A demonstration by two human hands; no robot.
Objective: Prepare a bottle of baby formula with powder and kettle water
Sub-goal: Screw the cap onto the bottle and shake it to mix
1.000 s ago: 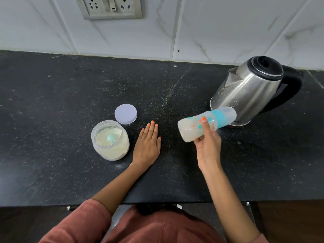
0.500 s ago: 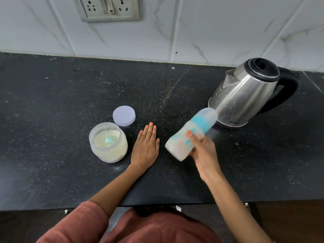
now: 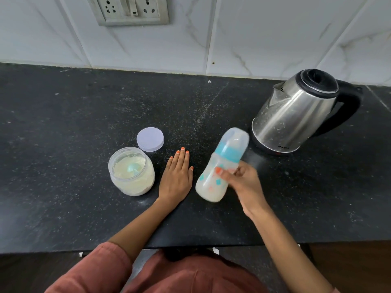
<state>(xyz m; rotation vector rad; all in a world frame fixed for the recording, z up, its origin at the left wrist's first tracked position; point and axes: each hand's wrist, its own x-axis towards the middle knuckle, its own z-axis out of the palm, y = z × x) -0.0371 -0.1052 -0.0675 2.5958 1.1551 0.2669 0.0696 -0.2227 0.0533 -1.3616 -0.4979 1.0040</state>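
My right hand (image 3: 243, 182) grips a capped baby bottle (image 3: 220, 166) with a teal collar and milky liquid inside; the bottle leans with its cap toward the kettle and is motion-blurred. My left hand (image 3: 176, 176) lies flat, palm down, on the black counter (image 3: 63, 123), between the bottle and the powder jar. The open clear jar (image 3: 131, 172) holds pale formula powder with a teal scoop in it. Its white lid (image 3: 150, 139) lies just behind it. A steel kettle (image 3: 296, 115) with a black lid and handle stands at the right.
A marble-tiled wall with a socket plate (image 3: 129, 10) rises behind the counter. The counter's front edge runs just above my reddish sleeves. Scattered powder specks dot the counter near the middle.
My right hand has swung the bottle from nearly horizontal to steeply tilted, base dropping toward the counter. The left hand, jar, lid and kettle stay put.
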